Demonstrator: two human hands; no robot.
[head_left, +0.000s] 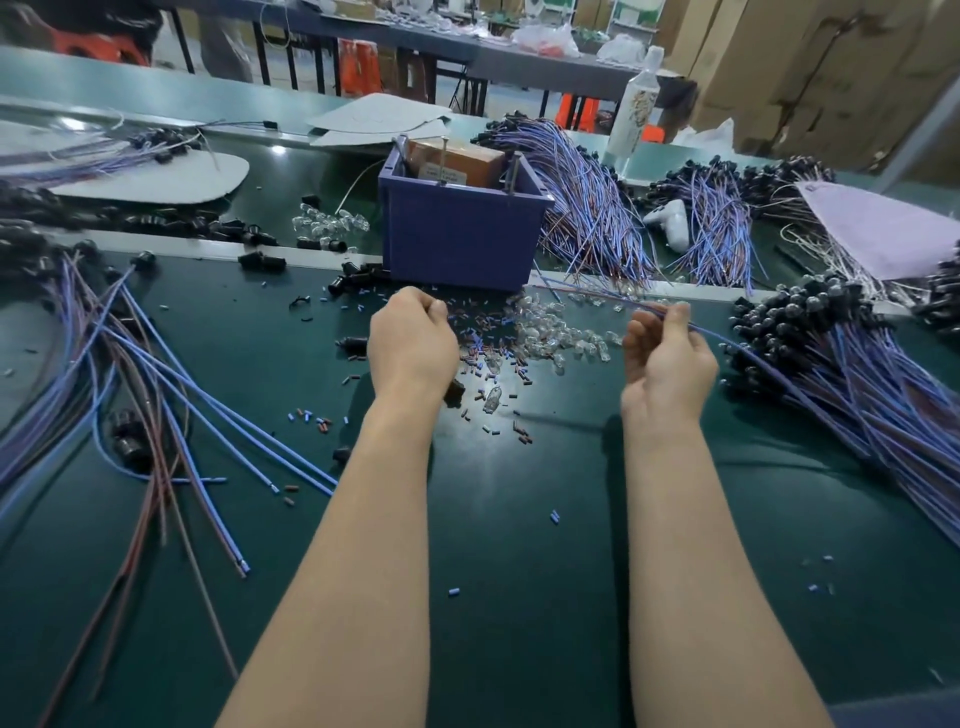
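While the right hand (667, 353) pinches 1 blue wire (712, 333), the left hand (413, 338) curls beside clear bulbs (550, 332) on the bench (519, 519); I cannot tell if it holds anything.

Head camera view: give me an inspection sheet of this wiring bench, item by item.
Surface: dark green mat, flat, littered.
Job's things: thin blue wire pinched by the right hand; heap of clear bulbs between the hands.
Clutter: small blue and red offcuts, loose black sockets, purple bin behind.
Grippers: right hand pinches the wire; left hand curled, contents hidden.
Cables: loose blue and red wires at left; socketed bundle at right.
Surroundings: white bottle, cardboard boxes, grey table behind.
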